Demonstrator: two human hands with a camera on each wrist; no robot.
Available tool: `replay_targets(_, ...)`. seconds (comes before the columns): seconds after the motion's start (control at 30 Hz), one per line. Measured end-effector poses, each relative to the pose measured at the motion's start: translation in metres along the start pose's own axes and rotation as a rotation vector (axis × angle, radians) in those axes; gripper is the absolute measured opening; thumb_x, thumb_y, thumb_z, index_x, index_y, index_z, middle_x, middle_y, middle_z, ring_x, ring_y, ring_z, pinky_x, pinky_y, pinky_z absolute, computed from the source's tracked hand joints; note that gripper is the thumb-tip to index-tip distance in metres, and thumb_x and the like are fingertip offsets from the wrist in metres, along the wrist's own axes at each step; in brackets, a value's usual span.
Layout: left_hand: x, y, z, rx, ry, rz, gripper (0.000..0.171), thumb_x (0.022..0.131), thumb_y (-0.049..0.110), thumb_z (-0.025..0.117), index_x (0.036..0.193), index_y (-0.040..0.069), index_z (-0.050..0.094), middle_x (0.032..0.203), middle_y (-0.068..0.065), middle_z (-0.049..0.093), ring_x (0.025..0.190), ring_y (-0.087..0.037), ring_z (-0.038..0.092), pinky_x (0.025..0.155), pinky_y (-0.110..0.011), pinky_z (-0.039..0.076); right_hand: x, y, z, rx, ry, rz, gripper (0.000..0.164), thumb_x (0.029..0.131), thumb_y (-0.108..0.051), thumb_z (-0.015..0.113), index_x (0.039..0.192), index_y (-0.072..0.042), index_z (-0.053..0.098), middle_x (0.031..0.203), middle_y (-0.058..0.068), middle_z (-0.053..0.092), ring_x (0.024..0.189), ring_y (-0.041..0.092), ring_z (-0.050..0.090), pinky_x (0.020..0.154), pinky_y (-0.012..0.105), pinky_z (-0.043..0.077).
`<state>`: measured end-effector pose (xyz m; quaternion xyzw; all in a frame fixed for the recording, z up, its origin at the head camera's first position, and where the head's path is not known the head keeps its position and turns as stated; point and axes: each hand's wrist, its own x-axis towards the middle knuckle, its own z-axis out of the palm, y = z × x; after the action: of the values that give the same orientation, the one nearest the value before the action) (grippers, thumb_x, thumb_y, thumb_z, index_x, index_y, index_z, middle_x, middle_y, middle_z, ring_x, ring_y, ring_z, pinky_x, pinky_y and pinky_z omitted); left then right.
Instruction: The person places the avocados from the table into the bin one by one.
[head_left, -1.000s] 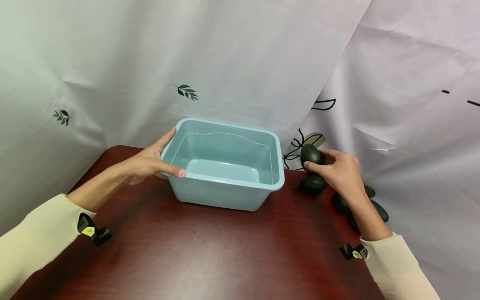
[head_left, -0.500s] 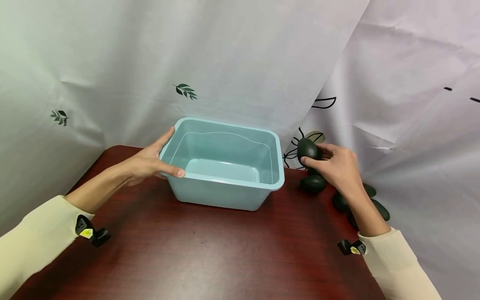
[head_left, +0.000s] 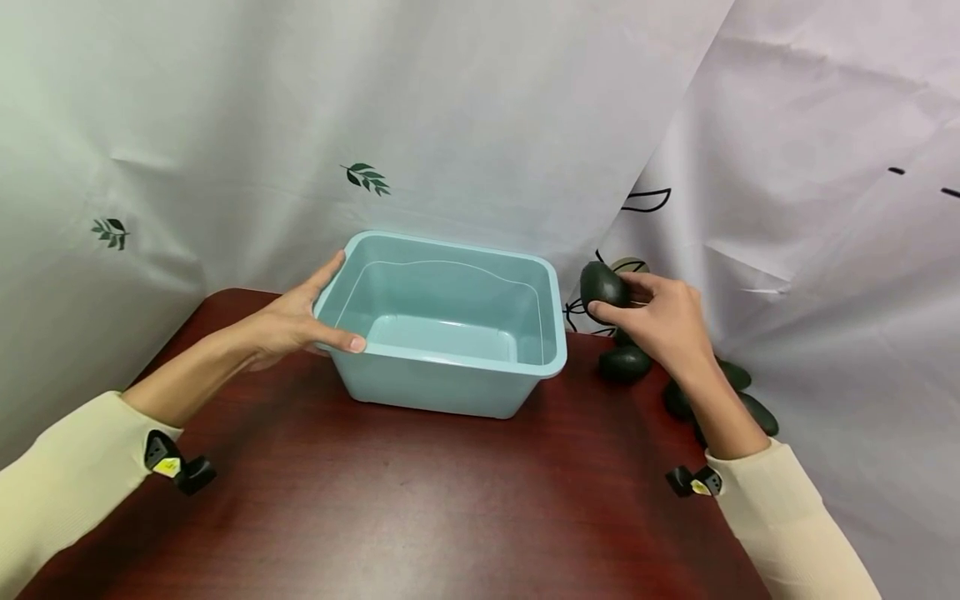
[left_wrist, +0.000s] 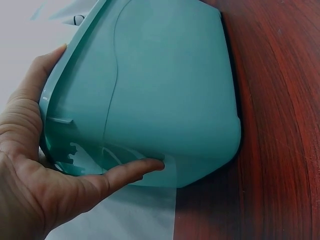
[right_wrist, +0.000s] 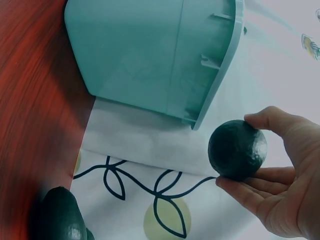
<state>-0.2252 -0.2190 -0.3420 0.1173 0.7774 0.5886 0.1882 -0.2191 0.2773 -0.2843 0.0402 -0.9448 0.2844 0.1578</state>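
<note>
A light blue plastic tub (head_left: 442,387) stands on the table, with nothing lying inside it. My left hand (head_left: 288,323) holds the tub's left end, thumb along the front rim and the other fingers round the left side. In the left wrist view that hand (left_wrist: 55,185) spans the corner of the tub (left_wrist: 165,85). To the right of the tub, my right hand (head_left: 663,321) pinches a dark green avocado (head_left: 602,285) between thumb and fingers, raised above the table. The right wrist view shows this avocado (right_wrist: 236,150) beside the tub's rim, apart from it.
Below the right hand another avocado (head_left: 624,364) lies on the dark red wooden table (head_left: 420,500). Several more avocados (head_left: 757,412) lie at the table's right edge, partly behind the right forearm. A white patterned cloth (head_left: 465,125) hangs close behind the table.
My right hand has lifted the avocado a little and carried it left, toward the tub. My left hand keeps its hold on the tub, which stays in place.
</note>
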Motion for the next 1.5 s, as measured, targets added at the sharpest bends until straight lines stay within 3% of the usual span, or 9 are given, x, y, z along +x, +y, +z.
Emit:
replay_targets(0.57,-0.002,-0.001,-0.004,-0.019,-0.023,0.006,0.143,0.094,0.011,0.091,0.178,0.046,-0.019,0.186,-0.019,0.01,0.156,-0.049,0.038,0.106,-0.065,0.061,0.004,-0.017,0.001,0.021,-0.022,-0.016,0.061,0.09,-0.046,0.093,0.139,-0.012,0.08,0.13,0.015,0.084,0.115,0.033,0.084,0.088,0.032,0.059)
replay_targets(0.9,-0.001,0.001,-0.001,0.017,-0.007,-0.018,0.142,0.093,0.015,0.092,0.176,0.051,-0.018,0.185,-0.019,0.014,0.155,-0.048,0.043,0.106,-0.062,0.063,0.005,-0.024,0.002,0.056,-0.012,-0.057,0.059,0.09,-0.041,0.093,0.139,-0.011,0.08,0.134,0.014,0.082,0.115,0.033,0.084,0.081,0.017,0.054)
replay_targets(1.03,-0.001,0.001,-0.001,0.012,-0.003,-0.023,0.143,0.093,0.014,0.092,0.177,0.05,-0.018,0.185,-0.02,0.014,0.155,-0.048,0.043,0.106,-0.062,0.063,0.006,-0.029,0.004,0.066,-0.015,-0.065,0.06,0.089,-0.041,0.094,0.14,-0.012,0.08,0.133,0.014,0.083,0.113,0.031,0.085,0.08,0.015,0.053)
replay_targets(1.23,-0.001,0.002,-0.001,0.016,-0.002,-0.021,0.144,0.093,0.015,0.092,0.177,0.049,-0.019,0.185,-0.02,0.014,0.156,-0.049,0.041,0.105,-0.063,0.063,0.007,-0.037,0.007,0.094,-0.021,-0.091,0.054,0.088,-0.038,0.094,0.136,-0.017,0.083,0.123,0.01,0.086,0.104,0.025,0.085,0.076,0.017,0.055)
replay_targets(1.5,-0.001,0.002,0.0,0.029,0.003,-0.023,0.143,0.093,0.016,0.092,0.178,0.047,-0.019,0.184,-0.02,0.016,0.156,-0.049,0.039,0.104,-0.062,0.064,0.016,-0.045,0.013,0.115,-0.047,-0.106,0.051,0.089,-0.036,0.092,0.134,-0.016,0.083,0.118,0.009,0.086,0.101,0.023,0.084,0.077,0.022,0.059)
